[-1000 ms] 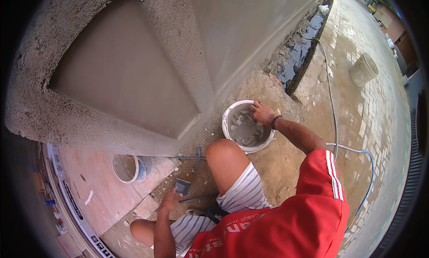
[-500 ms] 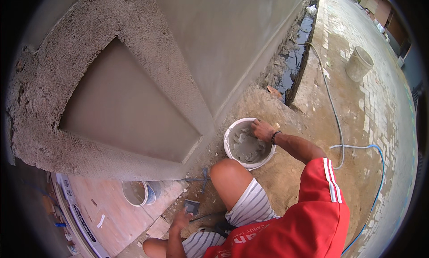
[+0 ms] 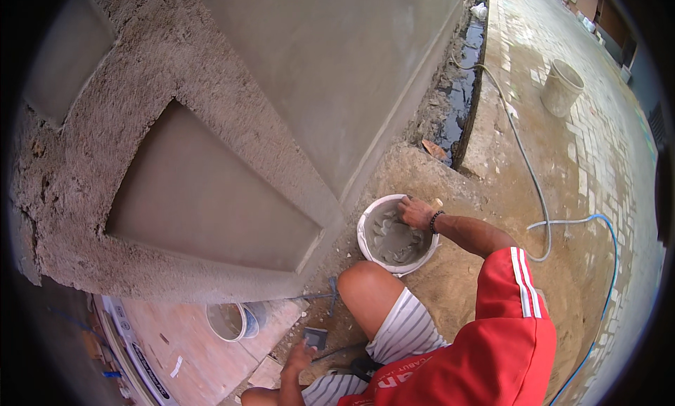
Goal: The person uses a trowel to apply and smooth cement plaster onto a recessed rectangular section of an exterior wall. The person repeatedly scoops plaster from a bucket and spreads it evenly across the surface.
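Note:
My right hand (image 3: 416, 213) reaches over the rim of a round white bucket (image 3: 363, 245) in front of me. Its fingers are closed, and the pale wooden handle end (image 3: 437, 203) of a tool shows beside the wrist; any blade is hidden. Grey wet mortar (image 3: 394, 238) with ridges and lumps fills the lower part of the bucket. Down at the lower left, my left hand (image 3: 301, 355) is closed at the edge of a small dark flat plate-like tool (image 3: 316, 337). Left of the bucket rises a wall with smooth grey recessed panels (image 3: 211, 195) and rough plaster (image 3: 232, 75) between them.
A second bucket (image 3: 226, 323) stands on a pinkish board (image 3: 151, 328) at lower left, beside a long pale strip (image 3: 133, 357). A water-filled ditch (image 3: 460, 103) runs along the wall. A hose (image 3: 520, 153) crosses the sandy ground near another bucket (image 3: 562, 89) on the paving.
The whole view has shifted, so the wall and lower bucket appear slightly lower and farther right. Both hands keep much the same places: the right over the mortar bucket, the left at the dark plate.

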{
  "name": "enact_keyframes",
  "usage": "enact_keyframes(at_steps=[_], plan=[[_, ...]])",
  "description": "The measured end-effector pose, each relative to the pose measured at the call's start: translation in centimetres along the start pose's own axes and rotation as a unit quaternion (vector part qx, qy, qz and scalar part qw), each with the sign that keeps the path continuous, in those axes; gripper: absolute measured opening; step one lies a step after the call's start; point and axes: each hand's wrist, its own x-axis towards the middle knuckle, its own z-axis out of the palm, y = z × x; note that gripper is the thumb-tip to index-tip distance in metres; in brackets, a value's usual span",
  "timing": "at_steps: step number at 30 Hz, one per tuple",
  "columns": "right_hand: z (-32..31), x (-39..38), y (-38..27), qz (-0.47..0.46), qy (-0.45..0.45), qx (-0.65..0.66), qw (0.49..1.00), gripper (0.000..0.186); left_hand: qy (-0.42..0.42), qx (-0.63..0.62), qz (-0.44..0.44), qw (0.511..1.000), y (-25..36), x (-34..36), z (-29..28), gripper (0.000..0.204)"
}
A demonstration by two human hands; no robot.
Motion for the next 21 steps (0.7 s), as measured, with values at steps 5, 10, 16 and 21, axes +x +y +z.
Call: enact_keyframes(at_steps=[5, 10, 16, 21], plan=[[-0.2, 0.2, 0.0, 0.002, -0.017, -0.01, 1.0, 0.016, 0.007, 0.028, 0.01, 1.0, -0.6, 0.3, 0.3, 0.061], [-0.3, 0.0, -0.1, -0.001, -0.021, -0.029, 0.999, 0.016, 0.005, 0.02, 0.004, 1.0, -1.7, 1.1, 0.6, 0.062], [-0.4, -0.1, -0.2, 0.008, -0.016, -0.033, 0.999, 0.016, -0.003, 0.031, -0.001, 1.0, 0.1, 0.1, -0.1, 0.064], [-0.2, -0.3, 0.0, 0.009, -0.006, -0.03, 0.999, 0.015, -0.001, 0.041, 0.005, 0.999, -1.0, 0.7, 0.4, 0.062]])
